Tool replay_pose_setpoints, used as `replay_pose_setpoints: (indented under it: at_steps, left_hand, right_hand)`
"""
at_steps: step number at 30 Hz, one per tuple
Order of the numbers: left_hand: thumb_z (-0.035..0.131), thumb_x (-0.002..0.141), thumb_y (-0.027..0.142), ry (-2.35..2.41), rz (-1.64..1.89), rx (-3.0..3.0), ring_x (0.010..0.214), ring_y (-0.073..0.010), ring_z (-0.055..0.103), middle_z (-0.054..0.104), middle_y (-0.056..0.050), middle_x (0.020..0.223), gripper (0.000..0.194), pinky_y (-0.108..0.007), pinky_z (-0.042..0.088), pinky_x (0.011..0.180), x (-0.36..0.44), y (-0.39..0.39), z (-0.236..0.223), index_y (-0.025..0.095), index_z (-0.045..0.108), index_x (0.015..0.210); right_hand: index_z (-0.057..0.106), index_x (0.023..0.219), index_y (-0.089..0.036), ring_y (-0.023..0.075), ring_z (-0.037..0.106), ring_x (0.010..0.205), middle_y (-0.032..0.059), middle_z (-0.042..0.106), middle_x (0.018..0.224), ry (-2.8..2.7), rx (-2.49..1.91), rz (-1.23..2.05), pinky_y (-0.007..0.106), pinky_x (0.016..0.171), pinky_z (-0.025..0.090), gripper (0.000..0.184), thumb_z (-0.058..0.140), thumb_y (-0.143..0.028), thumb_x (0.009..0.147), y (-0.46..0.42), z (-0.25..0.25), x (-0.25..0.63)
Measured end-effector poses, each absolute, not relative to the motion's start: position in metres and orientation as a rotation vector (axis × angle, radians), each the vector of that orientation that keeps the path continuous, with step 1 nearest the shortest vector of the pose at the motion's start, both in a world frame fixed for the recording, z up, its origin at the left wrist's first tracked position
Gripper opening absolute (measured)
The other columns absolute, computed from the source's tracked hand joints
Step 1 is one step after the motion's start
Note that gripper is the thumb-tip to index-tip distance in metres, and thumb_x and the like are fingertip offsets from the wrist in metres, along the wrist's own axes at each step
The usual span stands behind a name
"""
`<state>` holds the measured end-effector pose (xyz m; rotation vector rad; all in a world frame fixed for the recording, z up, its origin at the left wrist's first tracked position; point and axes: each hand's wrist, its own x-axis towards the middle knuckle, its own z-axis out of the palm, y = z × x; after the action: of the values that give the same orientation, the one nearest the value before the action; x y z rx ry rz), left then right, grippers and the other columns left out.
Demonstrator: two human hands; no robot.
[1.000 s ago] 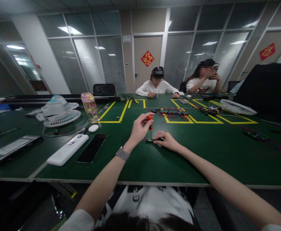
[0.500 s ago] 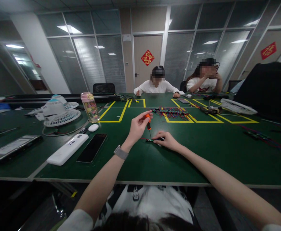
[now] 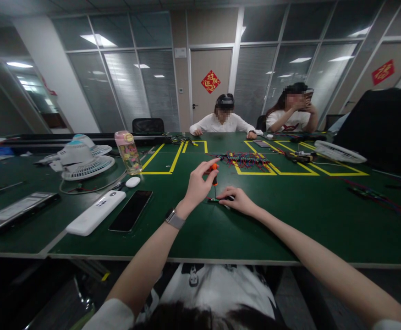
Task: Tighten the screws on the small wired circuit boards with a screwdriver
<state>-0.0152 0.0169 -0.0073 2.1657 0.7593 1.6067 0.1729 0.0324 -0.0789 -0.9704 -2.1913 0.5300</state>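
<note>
My left hand (image 3: 200,182) is closed around the orange handle of a screwdriver (image 3: 215,181), held nearly upright. Its thin shaft reaches down to a small green circuit board (image 3: 213,200) lying on the green table. With its fingertips, my right hand (image 3: 236,200) grips the right end of that board against the tabletop. A dark piece shows between the fingers of this hand, too small to name. Exactly where the screwdriver's tip meets the board is too fine to make out.
Beyond my hands lies a bundle of wired boards (image 3: 244,160). To the left are a black phone (image 3: 130,211), a white power bank (image 3: 96,213), a bottle (image 3: 128,153) and a white fan (image 3: 86,160). Two people (image 3: 223,120) sit across the table.
My left hand and the screwdriver tilted left half a second ago and are back nearly upright now. My right hand stays on the board. The person opposite has shifted an arm.
</note>
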Motion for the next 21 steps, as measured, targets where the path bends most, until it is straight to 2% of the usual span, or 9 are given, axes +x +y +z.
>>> replay_pose_setpoints:
  at_steps: [2, 4, 8, 10, 12, 14, 17, 19, 21]
  left_hand:
    - [0.058, 0.086, 0.027, 0.867, 1.689, 2.168, 0.084, -0.0136, 0.060, 0.058, -0.003, 0.094, 0.024, -0.024, 0.051, 0.074, -0.0159, 0.0161, -0.0065, 0.023, 0.063, 0.109]
    - [0.060, 0.085, 0.030, 0.964, 1.725, 2.196, 0.082, -0.0133, 0.058, 0.056, -0.002, 0.092, 0.021, -0.024, 0.050, 0.074, -0.0165, 0.0140, -0.0047, 0.023, 0.065, 0.105]
    - [0.041, 0.095, 0.027, 0.917, 1.690, 2.254, 0.105, -0.0164, 0.055, 0.056, -0.007, 0.112, 0.031, -0.030, 0.044, 0.094, -0.0164, 0.0128, -0.0023, 0.024, 0.057, 0.122]
    - [0.038, 0.096, 0.025, 0.799, 1.651, 2.205, 0.112, -0.0170, 0.054, 0.055, -0.007, 0.122, 0.034, -0.032, 0.042, 0.099, -0.0161, 0.0147, -0.0029, 0.023, 0.052, 0.127]
    - [0.040, 0.095, 0.025, 0.730, 1.609, 2.120, 0.106, -0.0163, 0.059, 0.058, -0.007, 0.120, 0.034, -0.030, 0.047, 0.093, -0.0165, 0.0168, -0.0040, 0.023, 0.052, 0.127]
    - [0.049, 0.092, 0.027, 0.762, 1.631, 2.065, 0.094, -0.0153, 0.061, 0.062, -0.006, 0.107, 0.029, -0.027, 0.050, 0.084, -0.0176, 0.0176, -0.0048, 0.021, 0.058, 0.119]
    - [0.057, 0.087, 0.029, 0.905, 1.724, 2.093, 0.086, -0.0141, 0.060, 0.059, -0.004, 0.094, 0.024, -0.025, 0.050, 0.078, -0.0195, 0.0162, -0.0044, 0.022, 0.065, 0.108]
    - [0.051, 0.091, 0.028, 0.966, 1.740, 2.141, 0.088, -0.0139, 0.058, 0.057, -0.004, 0.095, 0.027, -0.026, 0.048, 0.082, -0.0200, 0.0150, -0.0037, 0.023, 0.063, 0.114]
    - [0.043, 0.094, 0.024, 0.939, 1.711, 2.167, 0.098, -0.0145, 0.057, 0.058, -0.006, 0.104, 0.032, -0.028, 0.045, 0.090, -0.0197, 0.0150, -0.0034, 0.022, 0.057, 0.123]
  right_hand:
    - [0.075, 0.091, -0.019, 0.0194, 0.060, 0.080, 0.0066, 0.067, 0.082, -2.189, -0.977, 0.522, 0.033, 0.078, 0.047, 0.016, 0.068, -0.025, 0.078, 0.0323, -0.0791, 0.1727]
    - [0.075, 0.091, -0.020, 0.0194, 0.061, 0.080, 0.0064, 0.067, 0.082, -2.188, -0.980, 0.512, 0.032, 0.077, 0.047, 0.016, 0.069, -0.024, 0.077, 0.0324, -0.0796, 0.1725]
    - [0.075, 0.090, -0.019, 0.0194, 0.061, 0.080, 0.0064, 0.067, 0.082, -2.179, -0.965, 0.516, 0.032, 0.078, 0.047, 0.015, 0.069, -0.024, 0.077, 0.0331, -0.0806, 0.1727]
    - [0.075, 0.090, -0.020, 0.0193, 0.061, 0.080, 0.0063, 0.067, 0.082, -2.181, -0.961, 0.520, 0.032, 0.078, 0.047, 0.015, 0.069, -0.025, 0.077, 0.0332, -0.0807, 0.1730]
    - [0.075, 0.091, -0.020, 0.0193, 0.061, 0.081, 0.0066, 0.067, 0.083, -2.184, -0.968, 0.524, 0.032, 0.078, 0.046, 0.016, 0.069, -0.025, 0.077, 0.0331, -0.0805, 0.1732]
    - [0.075, 0.091, -0.019, 0.0195, 0.061, 0.081, 0.0069, 0.067, 0.083, -2.182, -0.979, 0.529, 0.032, 0.078, 0.046, 0.016, 0.069, -0.026, 0.078, 0.0329, -0.0803, 0.1732]
    - [0.076, 0.091, -0.019, 0.0194, 0.060, 0.080, 0.0069, 0.067, 0.082, -2.178, -0.989, 0.532, 0.033, 0.078, 0.046, 0.016, 0.069, -0.025, 0.078, 0.0326, -0.0802, 0.1730]
    - [0.076, 0.091, -0.019, 0.0194, 0.060, 0.080, 0.0069, 0.067, 0.082, -2.177, -0.990, 0.534, 0.033, 0.078, 0.046, 0.016, 0.068, -0.026, 0.078, 0.0322, -0.0799, 0.1728]
    - [0.075, 0.091, -0.020, 0.0196, 0.060, 0.080, 0.0069, 0.067, 0.083, -2.177, -0.987, 0.536, 0.033, 0.078, 0.046, 0.016, 0.068, -0.026, 0.078, 0.0315, -0.0792, 0.1725]
